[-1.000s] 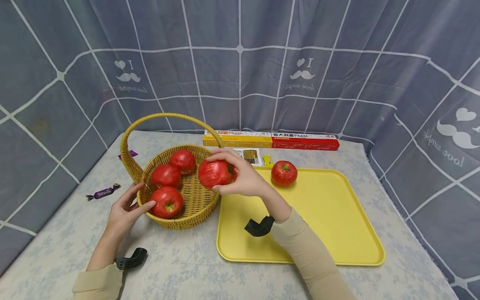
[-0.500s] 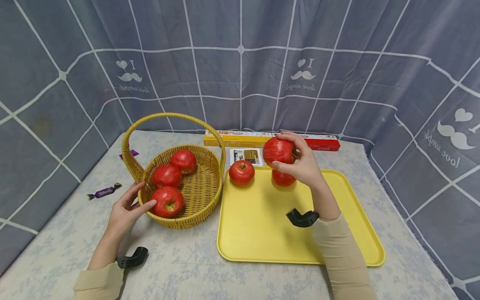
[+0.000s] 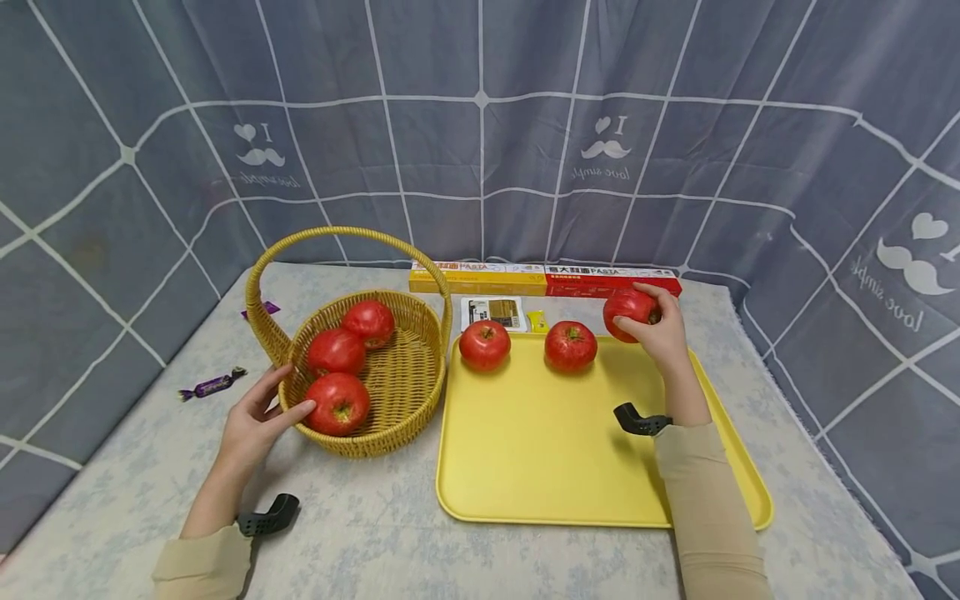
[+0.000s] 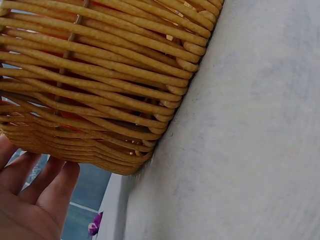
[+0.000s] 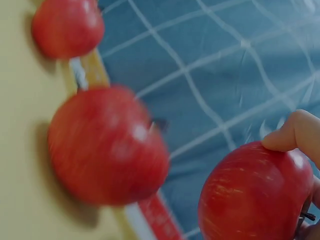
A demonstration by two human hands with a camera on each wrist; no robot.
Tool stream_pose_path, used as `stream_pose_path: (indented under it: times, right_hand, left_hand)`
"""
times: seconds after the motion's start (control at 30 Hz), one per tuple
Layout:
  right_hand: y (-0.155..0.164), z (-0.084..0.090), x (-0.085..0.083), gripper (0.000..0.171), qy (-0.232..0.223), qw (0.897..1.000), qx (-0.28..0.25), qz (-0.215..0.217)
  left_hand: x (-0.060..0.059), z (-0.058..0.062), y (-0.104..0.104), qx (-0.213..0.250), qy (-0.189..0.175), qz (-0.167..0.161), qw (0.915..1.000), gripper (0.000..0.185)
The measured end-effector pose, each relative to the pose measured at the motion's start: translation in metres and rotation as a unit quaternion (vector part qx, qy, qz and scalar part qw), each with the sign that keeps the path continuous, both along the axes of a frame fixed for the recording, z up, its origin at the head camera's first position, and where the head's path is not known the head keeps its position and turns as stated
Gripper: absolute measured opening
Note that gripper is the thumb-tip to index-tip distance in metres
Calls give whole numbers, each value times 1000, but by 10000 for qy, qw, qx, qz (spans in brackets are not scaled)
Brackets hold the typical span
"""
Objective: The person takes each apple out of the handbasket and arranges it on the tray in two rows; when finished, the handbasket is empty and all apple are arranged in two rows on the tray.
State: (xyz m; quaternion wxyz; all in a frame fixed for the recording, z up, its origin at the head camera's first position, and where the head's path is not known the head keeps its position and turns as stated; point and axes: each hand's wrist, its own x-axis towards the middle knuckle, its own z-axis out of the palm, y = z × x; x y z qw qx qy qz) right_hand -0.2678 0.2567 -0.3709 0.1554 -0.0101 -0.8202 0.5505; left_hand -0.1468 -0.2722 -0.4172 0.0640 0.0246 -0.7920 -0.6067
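Currently we are gripping one red apple (image 3: 628,310) in curled right hand (image 3: 660,333) fingers above the yellow tray (image 3: 540,450), while our open left hand (image 3: 251,421) is steadying the wicker basket (image 3: 375,433).

The head view is bright and evenly lit, with soft short shadows under the basket (image 3: 360,400) and on the tray (image 3: 540,467). Straight curtain lines bend near the edges (wide lens). The right wrist view is dimmer and blurred, mostly the nearer apple (image 5: 107,145); the left wrist view is sharp
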Motion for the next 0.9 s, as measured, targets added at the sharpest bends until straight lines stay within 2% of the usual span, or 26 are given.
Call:
stream_pose_path:
  times: [0.17, 0.33, 0.5, 0.67, 0.8, 0.9]
  right_hand:
    - [12, -24, -10, 69, -357, 9973, 370, -517]
    - [18, -39, -14, 74, -646, 9880, 1058, -921]
    - [22, -44, -15, 69, -720, 9772, 1804, -856]
    - [27, -43, -13, 70, -855, 9661, 2284, -842]
    - [31, -43, -12, 73, -1064, 9610, 2419, -817]
    - [33, -42, -11, 75, -1143, 9626, 2329, -788]
  left_hand:
    - [2, -1, -1, -53, 54, 5, 10000, 68]
    - [2, 1, -1, -19, 80, 1, 10000, 68]
    - [2, 1, -1, -9, 20, -23, 10000, 69]
    - [1, 1, 0, -30, -4, -39, 10000, 69]
    - [1, 1, 0, -42, -7, -44, 10000, 69]
    - [1, 0, 1, -52, -10, -47, 10000, 69]
